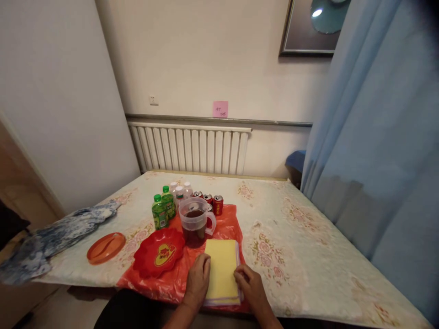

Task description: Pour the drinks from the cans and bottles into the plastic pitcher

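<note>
Both hands, left hand [198,278] and right hand [249,284], rest with fingers loosely together on the yellow cloths [222,272]; a push forward could tip the jug [195,222] (full of dark drink).

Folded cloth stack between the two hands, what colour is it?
Pale yellow folded cloth stack, clearest in the head view.

Only writing I can spot is on the pink sticky note [220,109] on the wall, too small to read.
</note>
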Demonstrator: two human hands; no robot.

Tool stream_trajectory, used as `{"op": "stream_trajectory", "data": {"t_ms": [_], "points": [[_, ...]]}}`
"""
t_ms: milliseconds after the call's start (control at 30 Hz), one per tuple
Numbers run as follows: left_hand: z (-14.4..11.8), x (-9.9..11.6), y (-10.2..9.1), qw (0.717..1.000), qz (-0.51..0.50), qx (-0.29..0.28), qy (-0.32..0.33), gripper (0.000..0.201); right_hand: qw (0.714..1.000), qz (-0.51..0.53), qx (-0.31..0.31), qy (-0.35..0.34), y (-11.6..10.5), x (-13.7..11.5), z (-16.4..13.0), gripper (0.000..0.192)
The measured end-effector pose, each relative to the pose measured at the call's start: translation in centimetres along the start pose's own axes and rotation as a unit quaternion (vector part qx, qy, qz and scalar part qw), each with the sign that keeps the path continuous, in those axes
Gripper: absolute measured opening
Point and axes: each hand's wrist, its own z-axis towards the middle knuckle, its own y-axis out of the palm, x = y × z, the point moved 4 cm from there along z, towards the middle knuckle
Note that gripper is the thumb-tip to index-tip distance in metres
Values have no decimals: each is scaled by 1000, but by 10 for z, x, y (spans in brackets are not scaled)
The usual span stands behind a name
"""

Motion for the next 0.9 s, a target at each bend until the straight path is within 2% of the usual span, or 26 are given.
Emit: {"op": "stream_trajectory", "data": {"t_ms": [133,233,333,500,633,900], "points": [[11,27,11,999,-25,-13,-29,39,998,55,33,14,-3,-27,9,42],[25,31,23,996,-25,-38,-72,52,989,103,62,82,-5,-27,23,55],[40,20,36,990,-11,-65,-128,64,967,170,72,178,-1,-13,33,62],[46,-9,48,974,21,-90,-205,68,948,185,81,245,1,15,34,64],[41,-20,50,968,33,-101,-228,68,944,179,85,266,1,28,31,63],[39,-28,54,962,46,-115,-244,69,951,136,102,259,0,37,33,63]]}}
